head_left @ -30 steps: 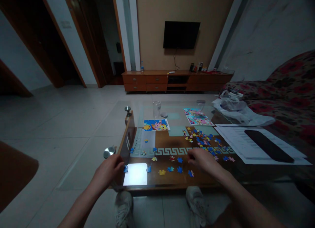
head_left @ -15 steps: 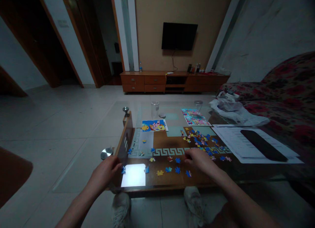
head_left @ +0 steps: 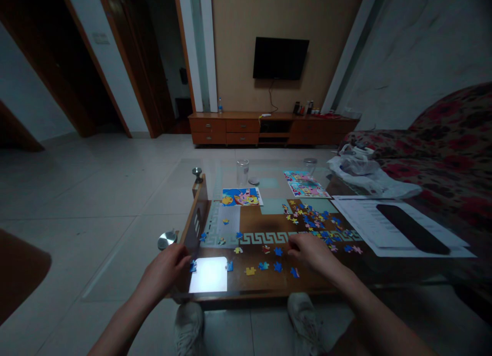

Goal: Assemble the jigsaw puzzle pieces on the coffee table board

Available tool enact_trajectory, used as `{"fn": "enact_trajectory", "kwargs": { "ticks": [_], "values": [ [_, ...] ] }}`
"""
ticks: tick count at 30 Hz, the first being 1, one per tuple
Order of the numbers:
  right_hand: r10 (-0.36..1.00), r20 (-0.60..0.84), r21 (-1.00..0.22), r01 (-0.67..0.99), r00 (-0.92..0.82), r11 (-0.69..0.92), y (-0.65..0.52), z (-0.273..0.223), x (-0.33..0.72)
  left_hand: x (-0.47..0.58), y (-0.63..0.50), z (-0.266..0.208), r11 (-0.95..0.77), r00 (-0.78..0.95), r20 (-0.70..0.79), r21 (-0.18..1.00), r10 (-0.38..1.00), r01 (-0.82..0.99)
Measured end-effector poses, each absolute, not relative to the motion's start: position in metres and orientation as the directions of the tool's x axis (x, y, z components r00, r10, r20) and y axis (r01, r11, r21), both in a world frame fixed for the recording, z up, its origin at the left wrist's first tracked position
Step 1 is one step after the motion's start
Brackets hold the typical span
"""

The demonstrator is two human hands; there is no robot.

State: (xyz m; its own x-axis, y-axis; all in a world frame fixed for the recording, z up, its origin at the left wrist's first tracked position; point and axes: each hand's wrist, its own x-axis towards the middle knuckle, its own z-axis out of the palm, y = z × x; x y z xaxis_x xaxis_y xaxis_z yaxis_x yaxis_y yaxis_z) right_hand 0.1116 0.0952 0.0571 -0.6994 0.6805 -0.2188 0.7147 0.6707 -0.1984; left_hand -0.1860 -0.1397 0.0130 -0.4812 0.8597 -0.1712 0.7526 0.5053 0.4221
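My left hand [head_left: 172, 259] is curled at the near left corner of the glass table [head_left: 265, 289], thumb and fingers together. A blue jigsaw piece [head_left: 192, 266] lies just beside its fingertips. My right hand [head_left: 307, 251] rests closed over the near middle of the table, fingers bent inward; whatever they may hold is hidden. Left of it lie blue jigsaw pieces [head_left: 278, 266] and a yellow jigsaw piece [head_left: 250, 271]. Beyond it spreads a pile of mixed jigsaw pieces [head_left: 313, 217]. A cartoon picture card [head_left: 242, 196] lies farther back.
A clear glass jar [head_left: 242, 172] stands behind the card beside a round lid [head_left: 253, 181]. Another picture sheet [head_left: 305, 184] lies to its right. On the right are paper sheets [head_left: 359, 225], a black flat object [head_left: 412, 229] and a plastic bag [head_left: 369, 174].
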Motion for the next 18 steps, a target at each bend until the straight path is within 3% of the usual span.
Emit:
{"fn": "enact_trajectory", "kwargs": {
  "ticks": [18],
  "values": [
    [0.689, -0.197, -0.158, 0.716, -0.697, 0.680, 0.101, 0.043, 0.111, -0.186, -0.139, 0.016, 0.528, -0.490, -0.205, 0.416, 0.848, 0.740]
  ]
}}
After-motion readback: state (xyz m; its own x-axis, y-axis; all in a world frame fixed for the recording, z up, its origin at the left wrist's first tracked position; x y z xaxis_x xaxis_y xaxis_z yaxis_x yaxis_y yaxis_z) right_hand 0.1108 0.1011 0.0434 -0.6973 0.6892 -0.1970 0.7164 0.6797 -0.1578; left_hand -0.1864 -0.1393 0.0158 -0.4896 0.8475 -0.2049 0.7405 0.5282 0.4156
